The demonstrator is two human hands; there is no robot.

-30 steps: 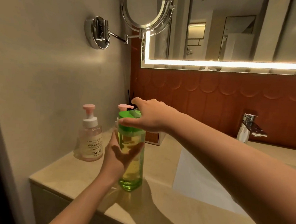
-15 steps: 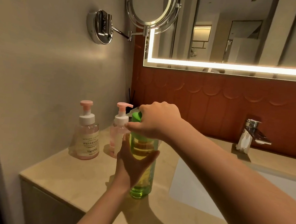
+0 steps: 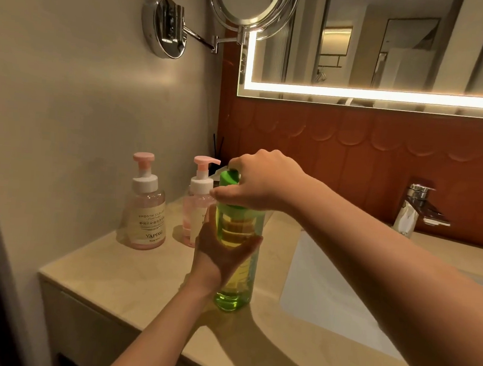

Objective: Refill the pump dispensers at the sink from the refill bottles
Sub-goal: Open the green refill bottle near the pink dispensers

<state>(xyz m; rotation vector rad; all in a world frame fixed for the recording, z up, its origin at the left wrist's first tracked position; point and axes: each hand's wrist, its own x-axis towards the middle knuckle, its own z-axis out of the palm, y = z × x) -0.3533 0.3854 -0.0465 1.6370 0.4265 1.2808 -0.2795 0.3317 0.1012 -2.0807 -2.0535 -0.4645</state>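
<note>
A tall green refill bottle [image 3: 237,285] with yellow-green liquid stands upright on the beige counter [image 3: 130,286]. My left hand [image 3: 219,251] wraps around its middle. My right hand [image 3: 259,181] comes from the right and grips its green cap [image 3: 229,177] from above. Two pink pump dispensers stand behind it by the wall: the left dispenser [image 3: 146,204] carries a white label, the right dispenser [image 3: 199,202] is partly hidden by the bottle and my left hand.
A white sink basin [image 3: 330,286] lies to the right, with a chrome faucet [image 3: 417,208] behind it. A round mirror on a swing arm [image 3: 249,6] juts from the left wall above the dispensers. The counter's front edge runs close below my left forearm.
The view has shifted, so both dispensers now show. My right hand has closed from a loose touch into a grip on the cap. The bottle stays upright on the counter in my left hand.
</note>
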